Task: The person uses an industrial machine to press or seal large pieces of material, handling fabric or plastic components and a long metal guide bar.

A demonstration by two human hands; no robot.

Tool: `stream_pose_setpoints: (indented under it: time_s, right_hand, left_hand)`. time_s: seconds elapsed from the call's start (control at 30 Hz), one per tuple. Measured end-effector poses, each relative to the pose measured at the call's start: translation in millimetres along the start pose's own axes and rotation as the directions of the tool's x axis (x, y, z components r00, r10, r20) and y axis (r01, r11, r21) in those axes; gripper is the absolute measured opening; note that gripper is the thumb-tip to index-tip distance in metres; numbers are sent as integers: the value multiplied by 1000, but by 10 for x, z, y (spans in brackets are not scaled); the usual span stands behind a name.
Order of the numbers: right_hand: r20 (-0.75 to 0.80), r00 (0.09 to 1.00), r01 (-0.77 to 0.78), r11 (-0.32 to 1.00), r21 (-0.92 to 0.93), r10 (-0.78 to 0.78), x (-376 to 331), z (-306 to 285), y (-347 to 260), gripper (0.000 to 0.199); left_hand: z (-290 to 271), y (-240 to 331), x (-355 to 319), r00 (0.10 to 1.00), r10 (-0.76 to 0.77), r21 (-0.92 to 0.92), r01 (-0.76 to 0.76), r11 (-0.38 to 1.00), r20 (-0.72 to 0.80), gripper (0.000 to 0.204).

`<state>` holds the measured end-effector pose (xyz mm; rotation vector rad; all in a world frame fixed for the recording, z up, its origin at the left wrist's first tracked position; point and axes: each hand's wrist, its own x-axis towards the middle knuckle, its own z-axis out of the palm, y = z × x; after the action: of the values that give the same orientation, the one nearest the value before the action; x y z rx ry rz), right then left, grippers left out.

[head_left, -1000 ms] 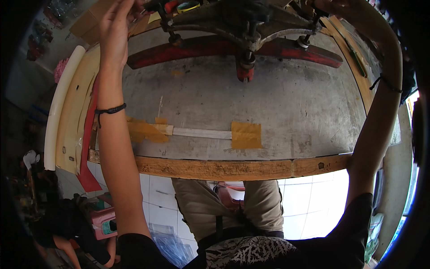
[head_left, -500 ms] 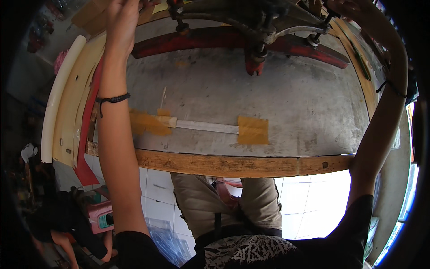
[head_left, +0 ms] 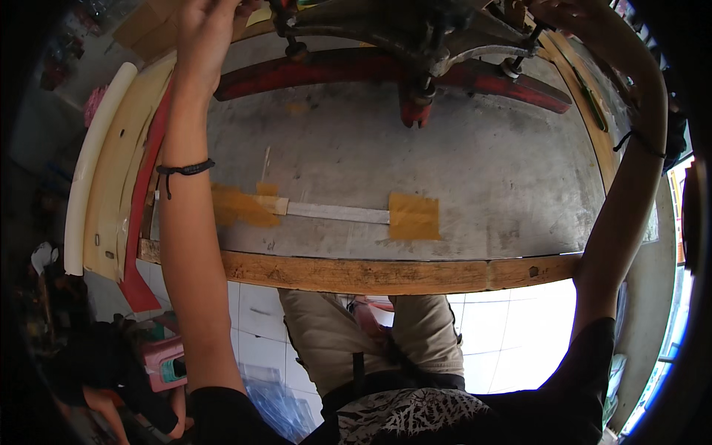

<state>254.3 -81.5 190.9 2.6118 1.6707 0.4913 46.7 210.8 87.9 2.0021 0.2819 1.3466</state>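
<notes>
Both my arms reach forward over a grey metal-topped table (head_left: 334, 148). At the far left, my left hand (head_left: 208, 30) is at the top edge of the view, fingers curled beside the left end of a dark metal clamp frame (head_left: 356, 22). My right hand (head_left: 567, 16) is curled at the frame's right end, near a threaded bolt (head_left: 530, 41). The picture's edge and shadow hide most of both hands' fingers, and whatever they grip. Under the frame lies a curved red metal bar (head_left: 319, 68) with a notched red prong (head_left: 415, 113) pointing toward me.
A pale strip (head_left: 337, 213) lies on the tabletop between brown tape patches (head_left: 415, 215). Wooden edging (head_left: 371, 274) runs along the near side. A white roll (head_left: 96, 170) stands at the left, and a green-handled tool (head_left: 595, 107) lies at the right. Another person (head_left: 104, 378) crouches at lower left.
The view has shifted slightly, so the table sits a little farther left. My right hand has moved slightly inward along the frame. My left hand stays at the frame's left end.
</notes>
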Motion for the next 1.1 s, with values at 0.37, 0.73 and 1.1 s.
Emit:
stream_pose_setpoints:
  time_s: [0.37,0.73,1.1]
  right_hand:
    - [48,999,-11,997,71,7,33,-36,105,52]
    - [7,1000,10,997,79,-11,-21,-51,69,57]
    - [11,1000,-15,998,64,14,-35,-53,51,58]
  left_hand:
    - [-8,-27,-9,998,-55,-69,55,996,2,25]
    - [-53,-176,32,996,-71,-156,79,985,52,33]
    - [-59,-188,13,989,-140,-171,146,974,47,40]
